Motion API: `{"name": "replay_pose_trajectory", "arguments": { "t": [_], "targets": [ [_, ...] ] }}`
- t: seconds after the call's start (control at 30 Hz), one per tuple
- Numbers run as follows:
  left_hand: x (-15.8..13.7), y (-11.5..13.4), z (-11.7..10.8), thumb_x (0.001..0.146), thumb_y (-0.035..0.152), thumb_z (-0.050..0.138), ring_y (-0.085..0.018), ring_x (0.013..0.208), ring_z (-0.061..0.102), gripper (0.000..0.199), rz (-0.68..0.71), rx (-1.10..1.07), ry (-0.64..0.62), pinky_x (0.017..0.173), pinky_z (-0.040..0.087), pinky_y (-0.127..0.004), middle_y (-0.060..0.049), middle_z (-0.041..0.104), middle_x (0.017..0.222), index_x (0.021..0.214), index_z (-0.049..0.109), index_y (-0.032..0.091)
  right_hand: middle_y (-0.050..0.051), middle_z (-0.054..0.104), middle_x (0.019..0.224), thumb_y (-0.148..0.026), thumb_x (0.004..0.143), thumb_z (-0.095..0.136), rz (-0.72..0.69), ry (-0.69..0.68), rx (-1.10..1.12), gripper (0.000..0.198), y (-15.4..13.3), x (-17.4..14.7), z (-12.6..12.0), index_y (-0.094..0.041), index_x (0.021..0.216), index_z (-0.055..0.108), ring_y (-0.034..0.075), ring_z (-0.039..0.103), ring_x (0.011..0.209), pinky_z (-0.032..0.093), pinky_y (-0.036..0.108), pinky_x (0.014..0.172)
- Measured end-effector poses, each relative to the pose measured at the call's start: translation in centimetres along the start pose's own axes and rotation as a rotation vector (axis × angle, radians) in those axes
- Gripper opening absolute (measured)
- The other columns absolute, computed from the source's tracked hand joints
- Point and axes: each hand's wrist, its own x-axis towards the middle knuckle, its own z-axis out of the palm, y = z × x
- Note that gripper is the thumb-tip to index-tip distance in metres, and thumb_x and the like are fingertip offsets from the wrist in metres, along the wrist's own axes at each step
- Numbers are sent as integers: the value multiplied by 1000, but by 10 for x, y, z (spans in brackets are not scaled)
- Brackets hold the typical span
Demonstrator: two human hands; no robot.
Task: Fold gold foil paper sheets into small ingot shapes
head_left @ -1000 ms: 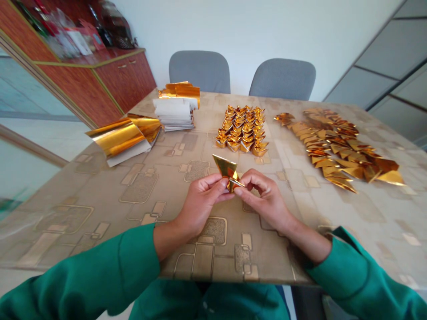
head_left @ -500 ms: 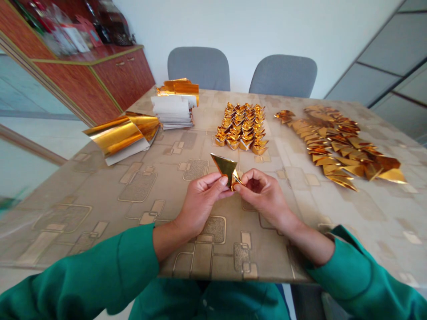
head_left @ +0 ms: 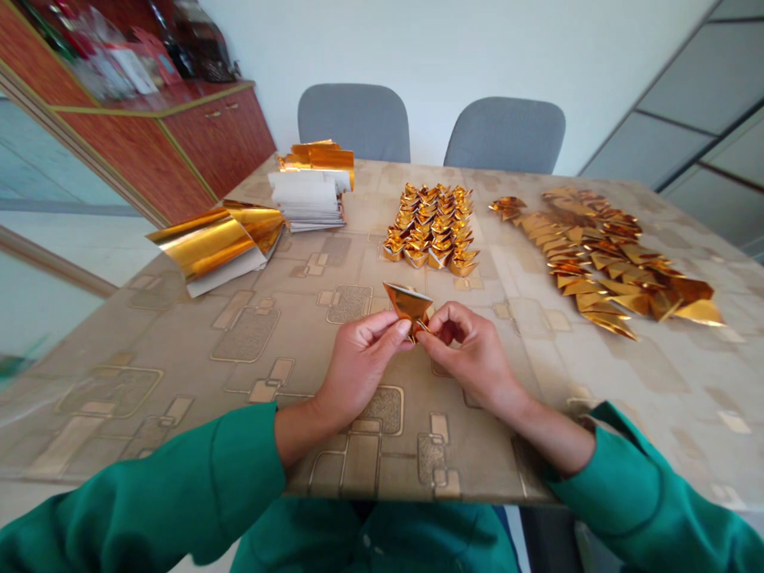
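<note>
A folded piece of gold foil paper [head_left: 409, 303] is held between both hands above the front middle of the table, its wide triangular end pointing away from me. My left hand [head_left: 364, 354] pinches its lower left side between thumb and fingers. On the other side, my right hand [head_left: 469, 350] grips a small corner near the bottom, thumb against fingertips. The lower part of the foil paper is mostly covered by my fingers. Beyond the hands stand rows of finished-looking folded gold paper ingots [head_left: 428, 227], packed close together.
Many flat folded gold pieces [head_left: 597, 259] lie overlapped at the right. Left of the ingots are a stack of white-backed gold sheets [head_left: 307, 199] and a curled gold sheet pile [head_left: 206, 243]. Two grey chairs [head_left: 353, 119] stand behind the patterned table [head_left: 334, 263]; a wooden cabinet [head_left: 220, 143] is at back left.
The gold foil paper has tipped and turned slightly, so its top edge now shows a pale inner side. Both hands keep their pinch in nearly the same place.
</note>
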Motion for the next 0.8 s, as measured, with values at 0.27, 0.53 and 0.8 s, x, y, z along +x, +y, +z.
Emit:
{"name": "replay_pose_trajectory", "arguments": {
  "t": [0.27,0.53,0.8],
  "targets": [
    [2,-1,-1,80,31,72,-14,71,60,21,-55,10,-19,77,56,-28,-1,64,72,67,68,15,1,61,78,-24,83,67,-141,-36,-43,15,-1,1,-4,-20,72,57,14,55,70,44,27,63],
    [4,-6,-5,78,34,74,-12,72,61,22,-145,-21,-106,76,57,-27,0,64,72,72,70,13,-4,55,65,-20,81,68,-84,-110,-118,16,-1,1,-8,-19,70,57,9,44,57,33,23,53],
    [7,-3,-3,74,26,80,-14,86,67,15,-231,-407,8,86,55,-29,-3,74,93,83,74,16,-2,54,77,-40,82,69,72,-76,175,24,2,4,-8,-21,84,55,12,48,66,40,25,59]
  ]
}}
